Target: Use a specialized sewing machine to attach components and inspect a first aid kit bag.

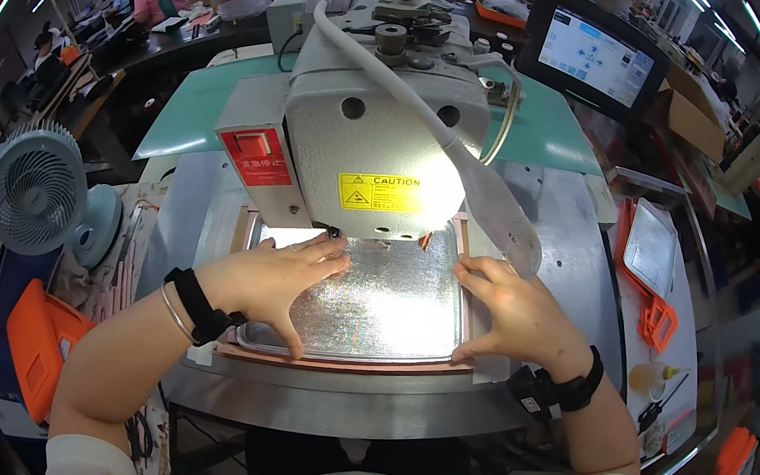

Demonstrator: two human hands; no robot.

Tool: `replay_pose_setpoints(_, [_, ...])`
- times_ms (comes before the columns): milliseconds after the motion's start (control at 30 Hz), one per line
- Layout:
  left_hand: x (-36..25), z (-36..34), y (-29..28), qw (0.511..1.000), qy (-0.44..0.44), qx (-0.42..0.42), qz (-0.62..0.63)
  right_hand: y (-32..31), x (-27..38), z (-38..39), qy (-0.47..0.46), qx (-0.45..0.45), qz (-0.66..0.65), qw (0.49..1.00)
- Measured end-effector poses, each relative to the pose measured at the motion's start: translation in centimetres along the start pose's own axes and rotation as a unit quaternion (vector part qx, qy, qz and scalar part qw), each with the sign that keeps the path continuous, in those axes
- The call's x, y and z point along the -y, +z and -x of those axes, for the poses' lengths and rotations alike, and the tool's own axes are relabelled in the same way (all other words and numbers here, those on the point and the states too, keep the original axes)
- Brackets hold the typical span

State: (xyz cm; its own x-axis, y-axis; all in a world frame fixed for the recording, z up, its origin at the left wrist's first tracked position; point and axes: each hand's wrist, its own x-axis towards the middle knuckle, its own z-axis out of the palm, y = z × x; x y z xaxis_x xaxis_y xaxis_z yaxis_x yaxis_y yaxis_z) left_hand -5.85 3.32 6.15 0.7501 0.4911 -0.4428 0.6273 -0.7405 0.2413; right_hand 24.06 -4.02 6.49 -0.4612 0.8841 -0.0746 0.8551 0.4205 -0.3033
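A shiny silver rectangular panel (380, 301) with rounded corners lies flat under the head of a large grey sewing machine (376, 129). Around it runs a reddish-brown frame (351, 365). My left hand (280, 282) rests over the panel's left side, fingers spread toward the machine head and thumb near the front edge. At the right edge my right hand (521, 316) lies with its thumb and fingers apart, touching the border. Neither hand grips anything that I can see. The needle area is mostly hidden under the machine head.
A red stop-switch box (254, 157) sits on the machine's left. A white lamp (502, 212) hangs close above my right hand. At left stand a fan (39, 187) and an orange case (44, 350); at right, an orange tray (648, 253) and a monitor (593, 58). People sit farther back.
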Motion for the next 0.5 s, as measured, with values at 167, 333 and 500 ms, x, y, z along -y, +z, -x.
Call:
replay_pose_setpoints(167, [0.07, -0.09, 0.09, 1.0, 0.008, -0.006, -0.012, 0.06, -0.15, 0.15, 0.001, -0.002, 0.0, 1.0])
replay_pose_setpoints(333, [-0.03, -0.32, 0.08, 1.0, 0.012, -0.007, 0.011, -0.05, -0.15, 0.23, 0.011, 0.0, 0.003, 1.0])
replay_pose_setpoints(500, [-0.37, -0.4, -0.15, 1.0, 0.012, -0.008, 0.007, -0.15, -0.33, 0.43, 0.017, 0.012, -0.014, 1.0])
